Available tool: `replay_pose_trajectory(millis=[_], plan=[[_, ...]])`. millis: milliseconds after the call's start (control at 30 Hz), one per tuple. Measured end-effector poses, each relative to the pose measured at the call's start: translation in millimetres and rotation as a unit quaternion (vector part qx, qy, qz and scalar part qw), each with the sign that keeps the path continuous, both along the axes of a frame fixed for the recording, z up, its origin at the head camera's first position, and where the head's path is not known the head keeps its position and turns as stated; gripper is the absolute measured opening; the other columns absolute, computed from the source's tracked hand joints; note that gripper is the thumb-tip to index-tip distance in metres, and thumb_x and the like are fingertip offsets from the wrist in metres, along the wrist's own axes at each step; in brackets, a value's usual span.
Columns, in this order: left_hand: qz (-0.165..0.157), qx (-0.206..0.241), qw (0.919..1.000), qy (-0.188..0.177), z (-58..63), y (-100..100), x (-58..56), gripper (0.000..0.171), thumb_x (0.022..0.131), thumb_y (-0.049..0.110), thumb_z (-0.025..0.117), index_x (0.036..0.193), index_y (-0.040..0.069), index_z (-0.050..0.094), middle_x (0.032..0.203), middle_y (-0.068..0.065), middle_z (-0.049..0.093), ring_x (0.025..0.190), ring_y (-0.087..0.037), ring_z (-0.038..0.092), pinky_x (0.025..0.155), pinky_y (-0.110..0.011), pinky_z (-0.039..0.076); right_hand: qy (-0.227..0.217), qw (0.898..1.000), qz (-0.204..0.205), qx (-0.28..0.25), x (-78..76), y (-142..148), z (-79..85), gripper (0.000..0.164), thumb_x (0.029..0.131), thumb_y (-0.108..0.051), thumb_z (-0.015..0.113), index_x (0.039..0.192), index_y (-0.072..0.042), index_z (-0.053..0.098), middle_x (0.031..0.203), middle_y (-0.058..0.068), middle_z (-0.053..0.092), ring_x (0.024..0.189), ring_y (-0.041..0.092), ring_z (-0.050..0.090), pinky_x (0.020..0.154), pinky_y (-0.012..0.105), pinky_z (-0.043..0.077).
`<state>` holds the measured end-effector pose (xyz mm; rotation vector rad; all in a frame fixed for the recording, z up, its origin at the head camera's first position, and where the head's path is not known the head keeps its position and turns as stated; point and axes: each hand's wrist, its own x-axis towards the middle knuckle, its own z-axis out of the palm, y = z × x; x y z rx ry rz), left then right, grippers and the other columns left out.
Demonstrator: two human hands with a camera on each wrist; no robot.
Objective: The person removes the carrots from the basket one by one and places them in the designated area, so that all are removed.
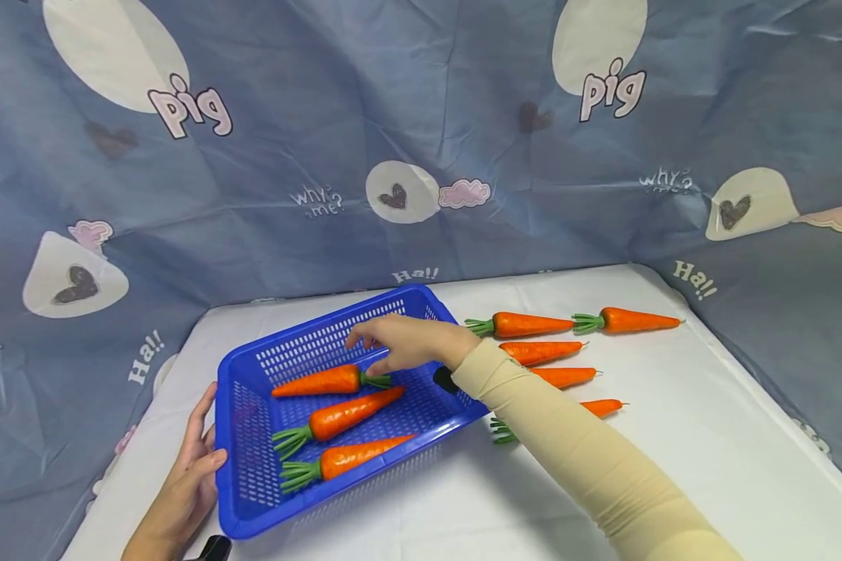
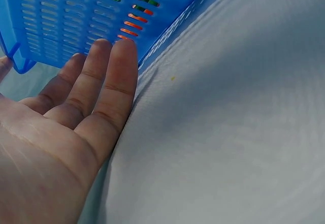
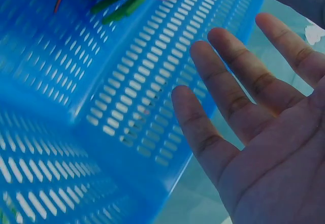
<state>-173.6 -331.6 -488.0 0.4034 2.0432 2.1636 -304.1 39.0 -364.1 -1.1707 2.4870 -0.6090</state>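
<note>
A blue plastic basket [image 1: 351,499] with slotted walls sits tilted toward the viewer on the left. My left hand [image 1: 185,475] holds its left end, thumb at the rim and fingers along the outer wall [image 2: 61,26]. Three orange carrots lie inside: a back carrot [image 1: 323,381] with its green stalks to the right, a middle carrot [image 1: 354,414] and a front carrot [image 1: 361,456] with theirs to the left. Over the basket hovers my right hand [image 1: 410,341], fingers spread and holding nothing, near the back carrot's stalks. The right wrist view shows the bare palm [image 3: 284,158] beside the slotted wall [image 3: 147,76].
Several more carrots lie on the white tablecloth [image 1: 702,405] right of the basket, among them a back-row carrot [image 1: 533,324] and a far-right carrot [image 1: 638,319]. My right sleeve [image 1: 575,444] crosses over some of them. A blue printed curtain [image 1: 337,93] surrounds the table.
</note>
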Motion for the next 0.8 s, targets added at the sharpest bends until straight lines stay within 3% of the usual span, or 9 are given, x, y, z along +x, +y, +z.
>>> replay_pose_trajectory(millis=[367, 800], plan=[[0.009, -0.003, 0.9999, -0.010, -1.2, 1, -2.0, 0.082, 0.108, 0.010, 0.039, 0.171, 0.044, -0.001, 0.160, 0.015, 0.038, 0.132, -0.003, 0.061, 0.097, -0.029, 0.061, -0.002, 1.000, 0.018, 0.007, 5.8, -17, -6.6, 0.050, 0.102, -0.020, 0.075, 0.148, -0.011, 0.061, 0.143, 0.013, 0.067, 0.135, 0.029, 0.063, 0.115, 0.037, 0.051], [0.008, 0.005, 1.0000, 0.000, -0.5, 1, -0.9, 0.082, 0.108, 0.008, 0.039, 0.171, 0.042, 0.000, 0.158, 0.015, 0.044, 0.132, -0.005, 0.063, 0.097, -0.030, 0.061, -0.014, 0.999, 0.026, 0.019, 13.1, -34, -18.0, 0.041, 0.099, -0.022, 0.079, 0.138, -0.015, 0.068, 0.126, 0.007, 0.074, 0.117, 0.018, 0.068, 0.104, 0.026, 0.054]])
